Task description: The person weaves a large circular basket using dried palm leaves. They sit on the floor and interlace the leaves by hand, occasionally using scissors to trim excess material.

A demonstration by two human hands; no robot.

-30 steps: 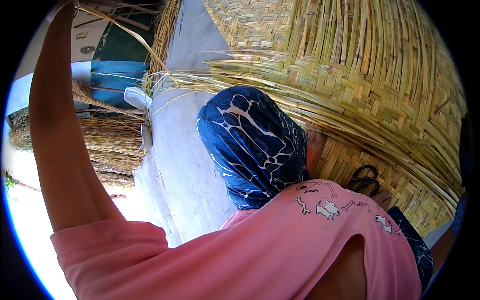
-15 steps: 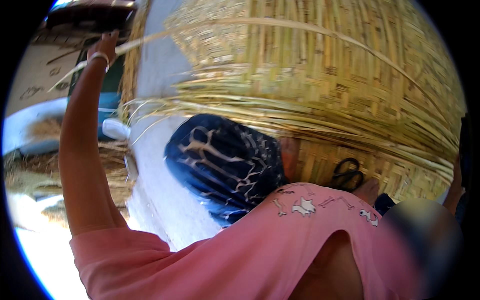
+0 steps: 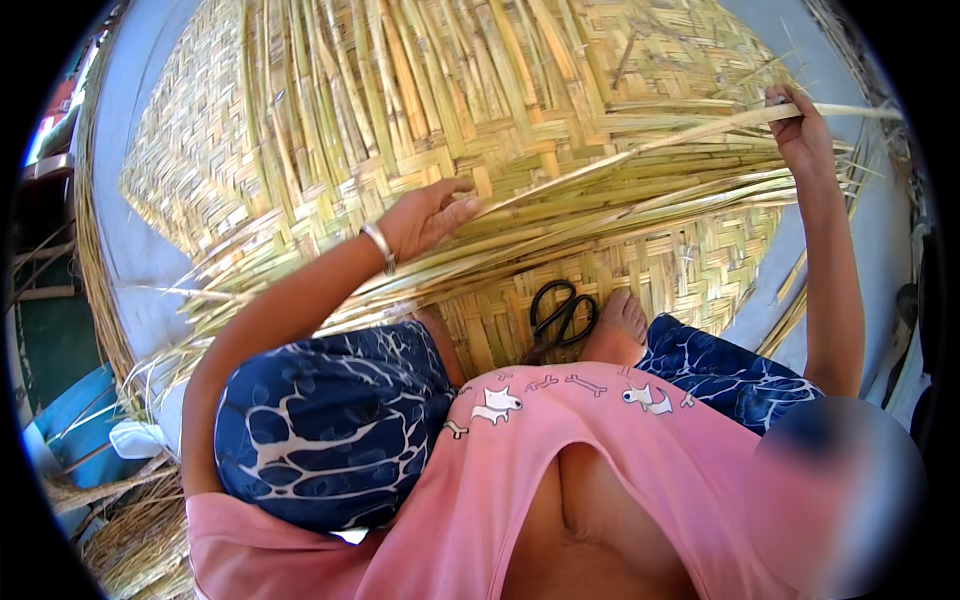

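Observation:
A long pale split-reed strip [image 3: 640, 152] slants across a partly woven mat [image 3: 690, 265]. My right hand [image 3: 800, 132] grips it near the mat's right edge, and a short length sticks out beyond the fingers. On the left, my left hand [image 3: 435, 220] is low over the weave, with thumb and fingers closing at the strip's other end; the exact grip is partly hidden. Beneath the strip, a loose row of greenish reed strips [image 3: 600, 208] lies crosswise on the mat. Upright strips [image 3: 385, 85] run away from me at the far side.
Black-handled scissors [image 3: 565, 318] lie on the mat beside my bare foot [image 3: 622, 322]. My knee in patterned blue cloth [image 3: 330, 430] is at the near left. Past it are a blue container [image 3: 85, 420], a white object [image 3: 137, 438] and dry straw [image 3: 140, 545] on the ground.
The view has swung rightward. My left hand has come from far out at the left, down over the mat. My right hand now shows clearly, holding the strip, which is lower over the row.

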